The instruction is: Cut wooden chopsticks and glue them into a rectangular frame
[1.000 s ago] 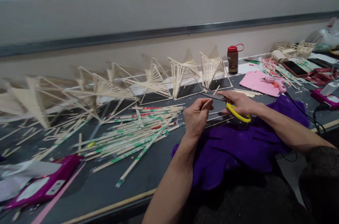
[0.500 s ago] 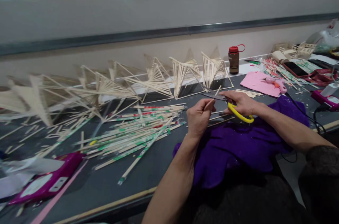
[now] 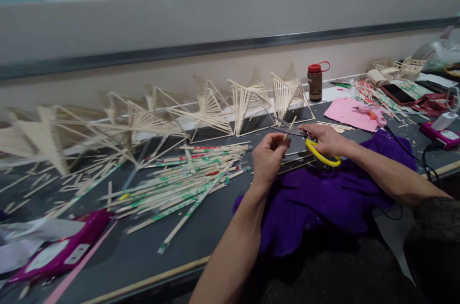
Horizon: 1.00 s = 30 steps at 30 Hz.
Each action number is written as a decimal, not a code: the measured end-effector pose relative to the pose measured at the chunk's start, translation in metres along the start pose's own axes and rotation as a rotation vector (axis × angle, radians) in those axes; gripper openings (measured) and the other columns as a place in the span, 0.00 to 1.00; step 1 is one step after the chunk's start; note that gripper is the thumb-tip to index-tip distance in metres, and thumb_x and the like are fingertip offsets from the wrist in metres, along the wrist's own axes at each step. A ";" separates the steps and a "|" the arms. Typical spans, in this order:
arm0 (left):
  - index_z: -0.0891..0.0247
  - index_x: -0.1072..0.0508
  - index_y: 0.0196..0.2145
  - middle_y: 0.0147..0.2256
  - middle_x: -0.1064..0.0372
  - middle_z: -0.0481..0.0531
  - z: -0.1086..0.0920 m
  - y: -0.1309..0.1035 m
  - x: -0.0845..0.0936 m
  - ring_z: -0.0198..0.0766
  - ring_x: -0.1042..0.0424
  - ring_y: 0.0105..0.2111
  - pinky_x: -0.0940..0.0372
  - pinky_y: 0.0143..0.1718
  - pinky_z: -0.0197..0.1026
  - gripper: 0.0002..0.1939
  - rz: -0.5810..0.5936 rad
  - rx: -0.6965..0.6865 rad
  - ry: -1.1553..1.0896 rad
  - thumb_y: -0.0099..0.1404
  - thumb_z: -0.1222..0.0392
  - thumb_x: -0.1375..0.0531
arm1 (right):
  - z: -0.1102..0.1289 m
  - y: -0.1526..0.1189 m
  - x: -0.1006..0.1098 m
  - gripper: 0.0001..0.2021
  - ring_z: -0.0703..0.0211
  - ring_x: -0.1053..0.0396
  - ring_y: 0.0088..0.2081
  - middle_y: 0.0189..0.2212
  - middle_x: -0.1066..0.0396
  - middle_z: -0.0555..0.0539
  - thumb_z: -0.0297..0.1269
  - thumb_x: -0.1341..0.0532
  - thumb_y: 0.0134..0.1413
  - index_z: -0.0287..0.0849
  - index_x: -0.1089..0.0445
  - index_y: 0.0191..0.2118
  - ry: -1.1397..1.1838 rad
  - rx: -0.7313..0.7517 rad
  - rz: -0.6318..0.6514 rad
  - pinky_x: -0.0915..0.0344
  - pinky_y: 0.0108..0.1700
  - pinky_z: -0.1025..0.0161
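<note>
My right hand [image 3: 321, 138] is closed round the yellow-handled scissors [image 3: 325, 156], whose blades point left. In my left hand [image 3: 269, 155], thumb and fingers pinch a short wooden stick [image 3: 293, 122] that stands up at a tilt by the blades. Whether the blades touch the stick I cannot tell. Below both hands a purple cloth [image 3: 316, 208] drapes over the table edge. A few loose sticks [image 3: 296, 164] lie on the dark table just behind the cloth. Wrapped chopsticks [image 3: 187, 189] are heaped to the left of my left hand.
Several fan-shaped stick frames [image 3: 251, 98] stand along the wall. A brown bottle with a red lid [image 3: 315, 84] is behind my right hand. To the right lie a pink sheet [image 3: 341, 111], a pink glue gun [image 3: 373, 114] and a phone [image 3: 398, 94]. A magenta device [image 3: 64, 251] sits at left.
The stick in my left hand now stands a little more upright beside the blades. Both hands keep their grips, and the view has shifted slightly.
</note>
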<state>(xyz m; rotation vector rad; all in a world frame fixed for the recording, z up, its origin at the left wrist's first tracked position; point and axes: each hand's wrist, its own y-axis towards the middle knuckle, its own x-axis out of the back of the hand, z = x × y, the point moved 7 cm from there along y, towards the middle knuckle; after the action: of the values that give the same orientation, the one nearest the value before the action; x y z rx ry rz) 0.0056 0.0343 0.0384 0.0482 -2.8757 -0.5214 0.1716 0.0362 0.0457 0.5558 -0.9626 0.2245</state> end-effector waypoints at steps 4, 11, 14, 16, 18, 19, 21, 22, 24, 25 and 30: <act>0.63 0.25 0.30 0.22 0.29 0.46 0.000 0.000 0.005 0.29 0.38 0.18 0.45 0.20 0.31 0.11 -0.026 -0.027 0.082 0.57 0.52 0.38 | 0.002 -0.001 0.000 0.28 0.59 0.35 0.35 0.39 0.29 0.47 0.37 0.35 0.49 0.42 0.35 0.58 0.039 -0.019 0.025 0.41 0.38 0.62; 0.62 0.24 0.31 0.22 0.27 0.46 -0.005 -0.002 0.006 0.30 0.39 0.18 0.45 0.21 0.32 0.12 0.004 -0.131 0.204 0.62 0.51 0.41 | 0.001 -0.003 0.002 0.36 0.55 0.33 0.41 0.44 0.29 0.44 0.46 0.33 0.48 0.43 0.40 0.62 0.017 -0.052 0.083 0.38 0.43 0.57; 0.61 0.24 0.31 0.22 0.27 0.46 -0.006 -0.003 0.004 0.30 0.40 0.18 0.46 0.21 0.32 0.13 0.026 -0.137 0.230 0.63 0.50 0.42 | 0.000 -0.003 0.002 0.36 0.54 0.32 0.42 0.46 0.29 0.43 0.46 0.32 0.48 0.45 0.40 0.63 0.035 -0.043 0.092 0.38 0.45 0.56; 0.60 0.24 0.31 0.22 0.27 0.46 -0.007 -0.004 0.003 0.31 0.39 0.18 0.46 0.21 0.32 0.13 0.037 -0.147 0.246 0.63 0.50 0.42 | 0.000 -0.003 0.002 0.36 0.54 0.32 0.43 0.47 0.29 0.43 0.45 0.32 0.47 0.45 0.40 0.63 0.051 -0.034 0.092 0.37 0.46 0.55; 0.60 0.24 0.32 0.22 0.27 0.47 -0.009 -0.004 0.003 0.31 0.38 0.19 0.46 0.21 0.32 0.13 0.041 -0.161 0.254 0.63 0.50 0.43 | 0.000 -0.003 0.001 0.36 0.54 0.32 0.44 0.47 0.29 0.43 0.44 0.32 0.48 0.45 0.40 0.63 0.063 -0.021 0.088 0.38 0.47 0.56; 0.60 0.24 0.32 0.22 0.27 0.47 -0.009 -0.005 0.003 0.31 0.38 0.19 0.46 0.21 0.32 0.13 0.040 -0.168 0.255 0.63 0.50 0.43 | 0.000 -0.004 0.001 0.35 0.55 0.32 0.43 0.47 0.29 0.43 0.44 0.33 0.48 0.45 0.40 0.62 0.069 -0.014 0.085 0.38 0.46 0.56; 0.60 0.24 0.31 0.21 0.27 0.47 -0.009 -0.005 0.002 0.31 0.38 0.19 0.45 0.21 0.32 0.14 0.038 -0.173 0.249 0.63 0.49 0.43 | 0.001 -0.003 0.002 0.34 0.56 0.33 0.41 0.47 0.29 0.44 0.42 0.33 0.48 0.44 0.38 0.61 0.088 -0.003 0.072 0.38 0.45 0.57; 0.60 0.24 0.30 0.21 0.28 0.47 -0.009 -0.005 0.002 0.31 0.38 0.19 0.45 0.21 0.32 0.14 0.037 -0.171 0.243 0.63 0.48 0.43 | 0.001 -0.003 0.002 0.33 0.57 0.33 0.40 0.46 0.29 0.44 0.41 0.33 0.48 0.43 0.38 0.60 0.101 0.002 0.065 0.38 0.43 0.58; 0.61 0.24 0.30 0.22 0.28 0.48 -0.007 -0.005 0.003 0.31 0.39 0.18 0.45 0.21 0.32 0.15 0.035 -0.164 0.223 0.63 0.47 0.43 | 0.001 -0.003 0.002 0.31 0.59 0.35 0.38 0.43 0.29 0.45 0.38 0.34 0.48 0.42 0.36 0.59 0.126 0.014 0.056 0.39 0.41 0.60; 0.61 0.24 0.31 0.22 0.28 0.48 -0.007 -0.005 0.003 0.30 0.39 0.18 0.45 0.21 0.32 0.15 0.034 -0.162 0.211 0.63 0.47 0.43 | 0.002 -0.002 0.001 0.29 0.59 0.35 0.36 0.41 0.29 0.46 0.37 0.35 0.48 0.42 0.36 0.58 0.134 0.022 0.055 0.39 0.40 0.60; 0.62 0.24 0.32 0.21 0.28 0.48 -0.006 -0.004 0.003 0.29 0.41 0.16 0.46 0.20 0.32 0.15 0.019 -0.171 0.181 0.63 0.48 0.42 | 0.002 -0.002 0.001 0.24 0.61 0.39 0.32 0.33 0.33 0.49 0.32 0.39 0.49 0.40 0.33 0.55 0.085 0.022 0.054 0.43 0.36 0.63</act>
<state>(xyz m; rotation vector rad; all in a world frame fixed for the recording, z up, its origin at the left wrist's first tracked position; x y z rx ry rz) 0.0044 0.0279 0.0433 0.0377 -2.6438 -0.7184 0.1716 0.0338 0.0470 0.5370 -0.8943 0.3050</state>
